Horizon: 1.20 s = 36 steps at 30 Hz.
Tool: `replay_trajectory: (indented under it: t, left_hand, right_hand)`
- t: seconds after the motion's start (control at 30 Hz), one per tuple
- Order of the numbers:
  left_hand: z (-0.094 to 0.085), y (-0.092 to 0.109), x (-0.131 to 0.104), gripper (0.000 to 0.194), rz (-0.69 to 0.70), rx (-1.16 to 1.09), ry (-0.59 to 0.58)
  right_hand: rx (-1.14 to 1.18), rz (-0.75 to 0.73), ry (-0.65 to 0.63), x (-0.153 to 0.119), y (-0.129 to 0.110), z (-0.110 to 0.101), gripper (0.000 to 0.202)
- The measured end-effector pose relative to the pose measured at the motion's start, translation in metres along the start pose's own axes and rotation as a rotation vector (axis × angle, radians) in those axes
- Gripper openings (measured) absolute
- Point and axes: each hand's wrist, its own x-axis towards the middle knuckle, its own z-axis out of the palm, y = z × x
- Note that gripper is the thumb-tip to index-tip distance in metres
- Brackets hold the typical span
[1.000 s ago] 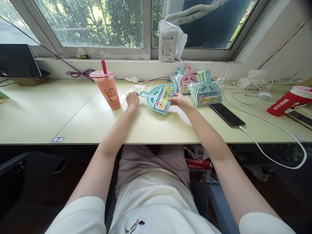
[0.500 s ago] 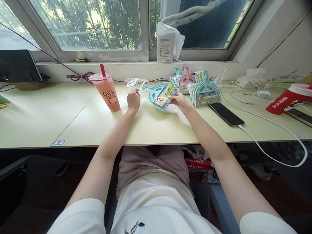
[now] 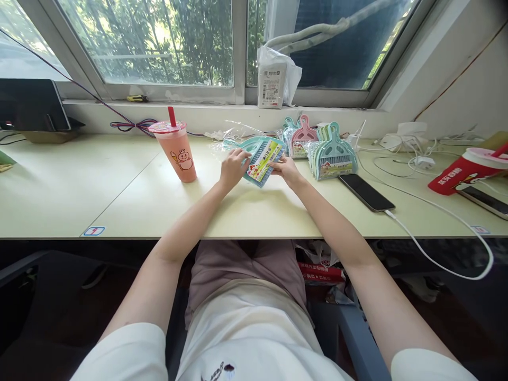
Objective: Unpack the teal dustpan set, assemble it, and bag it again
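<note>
A small turquoise dustpan and brush set (image 3: 260, 161) with a yellow printed label is held up over the table, its handle pointing left. My right hand (image 3: 286, 170) pinches its right edge beside the label. On the other side, my left hand (image 3: 233, 169) has its fingers curled over the pan near the handle, gripping it. Clear plastic wrapping (image 3: 242, 129) lies crumpled behind the pan. To the right stand several wrapped turquoise dustpan sets (image 3: 333, 153), with a pink dustpan set (image 3: 304, 137) just behind them.
A pink drink cup (image 3: 178, 153) with a red straw stands left of my hands. On the right are a black phone (image 3: 367, 191) on a white cable, a tilted red cup (image 3: 456, 174) and tangled chargers (image 3: 416, 148). A bagged box (image 3: 272, 84) sits on the windowsill.
My left hand has come away from the plastic wrapping and moved right onto the dustpan set. The set has shifted slightly left and down in my right hand.
</note>
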Motion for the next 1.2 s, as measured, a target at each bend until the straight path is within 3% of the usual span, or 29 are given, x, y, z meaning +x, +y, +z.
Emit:
replay_trajectory:
  t: [0.1, 0.17, 0.27, 0.33, 0.4, 0.5, 0.53, 0.6, 0.73, 0.9, 1.07, 1.2]
  left_hand:
    - [0.002, 0.011, -0.003, 0.025, 0.028, -0.103, 0.093]
    - [0.000, 0.015, -0.003, 0.029, -0.044, -0.178, 0.258]
    - [-0.006, 0.012, 0.002, 0.050, -0.322, -0.341, 0.575]
    - [-0.009, 0.005, 0.007, 0.067, -0.522, -0.561, 0.687]
    - [-0.009, -0.002, 0.013, 0.071, -0.658, -0.896, 0.591]
    - [-0.003, -0.007, 0.017, 0.058, -0.684, -1.368, 0.163]
    - [0.000, -0.007, 0.017, 0.054, -0.665, -1.454, 0.045]
    - [0.006, -0.003, 0.015, 0.048, -0.637, -1.522, -0.065]
    - [0.010, 0.009, 0.007, 0.045, -0.635, -1.479, -0.161]
    - [0.009, 0.018, 0.000, 0.057, -0.557, -1.417, -0.303]
    - [0.010, 0.022, -0.002, 0.068, -0.441, -1.366, -0.208]
    - [0.016, 0.019, -0.001, 0.062, -0.447, -1.289, -0.147]
  right_hand:
    - [0.035, -0.065, 0.008, 0.002, 0.005, 0.000, 0.048]
    - [0.055, -0.106, 0.025, 0.002, 0.006, 0.001, 0.049]
    - [0.062, -0.140, 0.064, 0.001, 0.005, 0.002, 0.047]
    - [0.061, -0.156, 0.081, 0.000, 0.004, 0.003, 0.045]
    - [0.064, -0.169, 0.075, -0.002, 0.003, 0.004, 0.045]
    - [0.063, -0.172, 0.035, -0.004, 0.002, 0.006, 0.046]
    - [0.059, -0.169, 0.024, -0.005, 0.002, 0.007, 0.047]
    - [0.055, -0.165, 0.017, -0.005, 0.002, 0.008, 0.047]
    - [0.095, -0.201, 0.053, -0.002, 0.004, 0.007, 0.047]
    - [0.140, -0.248, 0.093, 0.004, 0.007, 0.005, 0.045]
    - [0.142, -0.258, 0.120, 0.003, 0.007, 0.010, 0.045]
    - [0.164, -0.243, 0.130, 0.000, 0.005, 0.014, 0.046]
